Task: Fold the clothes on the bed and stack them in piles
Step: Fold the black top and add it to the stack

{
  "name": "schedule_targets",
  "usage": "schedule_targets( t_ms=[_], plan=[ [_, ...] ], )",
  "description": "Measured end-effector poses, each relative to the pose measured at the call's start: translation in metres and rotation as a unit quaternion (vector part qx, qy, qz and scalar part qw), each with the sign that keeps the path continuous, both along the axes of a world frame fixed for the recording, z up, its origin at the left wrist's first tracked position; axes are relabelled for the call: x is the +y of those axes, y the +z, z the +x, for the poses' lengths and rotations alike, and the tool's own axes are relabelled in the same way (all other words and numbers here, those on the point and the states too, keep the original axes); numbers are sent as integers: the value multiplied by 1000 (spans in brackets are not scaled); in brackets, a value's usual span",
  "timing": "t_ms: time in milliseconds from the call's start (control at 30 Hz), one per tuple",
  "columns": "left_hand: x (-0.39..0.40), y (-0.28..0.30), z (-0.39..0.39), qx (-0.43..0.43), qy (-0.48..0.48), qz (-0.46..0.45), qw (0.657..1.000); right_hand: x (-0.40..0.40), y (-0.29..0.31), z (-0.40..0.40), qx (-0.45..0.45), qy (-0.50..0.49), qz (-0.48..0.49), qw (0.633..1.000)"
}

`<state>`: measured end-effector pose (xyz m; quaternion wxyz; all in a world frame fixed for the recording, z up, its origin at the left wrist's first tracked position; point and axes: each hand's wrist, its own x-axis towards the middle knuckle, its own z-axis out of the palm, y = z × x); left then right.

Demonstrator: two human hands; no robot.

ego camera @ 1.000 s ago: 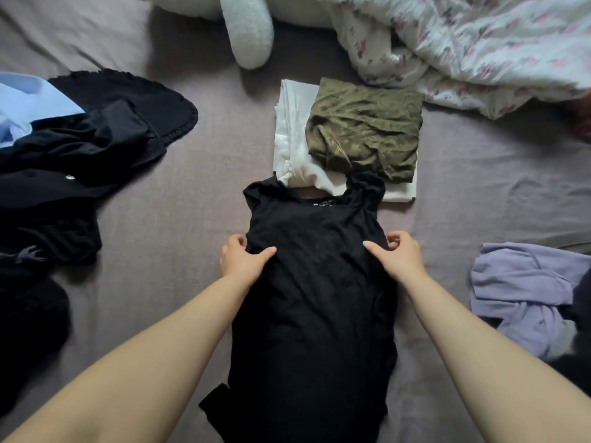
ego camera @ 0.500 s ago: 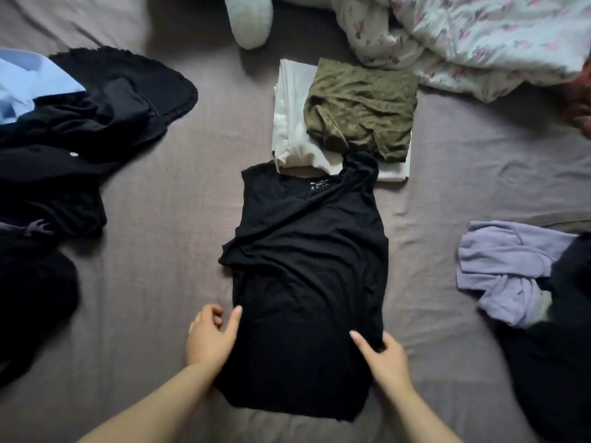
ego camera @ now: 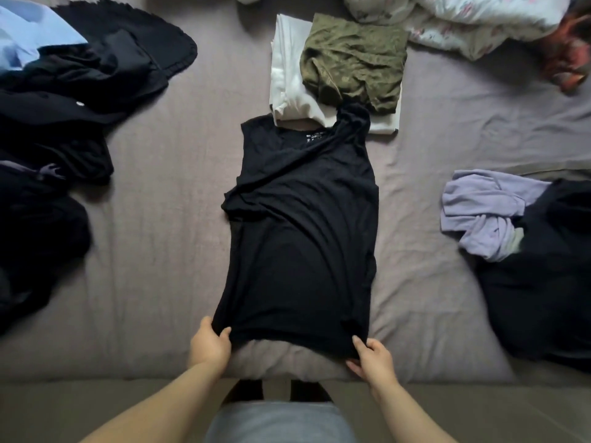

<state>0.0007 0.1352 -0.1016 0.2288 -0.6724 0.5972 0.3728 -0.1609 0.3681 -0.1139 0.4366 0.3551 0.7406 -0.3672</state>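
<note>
A black sleeveless top [ego camera: 303, 238] lies lengthwise in the middle of the bed [ego camera: 160, 251], its hem at the near edge. The left hand [ego camera: 209, 345] pinches the hem's left corner, the right hand [ego camera: 372, 358] grips the right corner. Its collar touches a folded pile toward the far edge: an olive garment [ego camera: 355, 59] on a white one [ego camera: 287, 75]. Dark clothes [ego camera: 64, 123] are heaped along the left edge.

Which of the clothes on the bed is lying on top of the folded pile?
The olive green garment. It lies folded on the white folded piece, while the other clothes sit on the sheet.
</note>
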Motion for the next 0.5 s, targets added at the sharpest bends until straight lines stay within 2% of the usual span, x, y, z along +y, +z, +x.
schedule_targets(
  t_ms=[100, 267, 367, 500],
  plan=[
    [6, 7, 33, -26, -30, 41, 998, 21, 11, 18, 2, -18, 10, 1000],
    [14, 13, 49, -24, -36, 82, 996, 37, 13, 36, -12, 18, 46, 999],
    [12, 14, 36, -24, -43, 70, 996, 37, 15, 30, 75, 95, 88, 989],
    [7, 9, 16, -23, -45, -5, 999, 3, 34, 10, 201, 270, 78, 939]
  ],
)
